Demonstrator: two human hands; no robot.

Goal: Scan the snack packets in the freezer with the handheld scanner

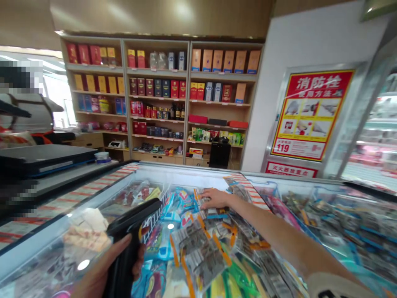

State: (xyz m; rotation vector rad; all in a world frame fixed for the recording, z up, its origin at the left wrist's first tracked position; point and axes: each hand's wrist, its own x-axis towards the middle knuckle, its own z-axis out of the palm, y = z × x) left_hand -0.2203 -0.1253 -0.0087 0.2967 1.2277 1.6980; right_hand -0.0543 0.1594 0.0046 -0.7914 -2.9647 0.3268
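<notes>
Shop floor, beside a chest freezer [186, 176]. Person's left hand [101, 265] wrapped round the grip of a black handheld scanner [133, 217], thumb along the near side, fingers curled about the handle; hold looks firm. Scanner head is up, in front of a white wire divider [155, 218] in this view. Right arm stretched well into the freezer; right hand [214, 198] lies palm down on the far part of a heap of clear packets with orange edges [203, 254], fingers loosely bent and partly spread. Whether the fingertips have pinched a packet, I cannot tell: the hand's own back hides it. Packets lie overlapped and tilted, the nearest ones face up, between blue bags [178, 200] on the left and more packets under the forearm; green and yellow bags [238, 279] show below, toward the person. My reading: handling the packets is the step in hand, scanner held ready but apart from them. The next move, I judge, calls for a sure fingertip grip on one packet's edge, neighbours left undisturbed, and the scanner kept clear of the reaching arm.
</notes>
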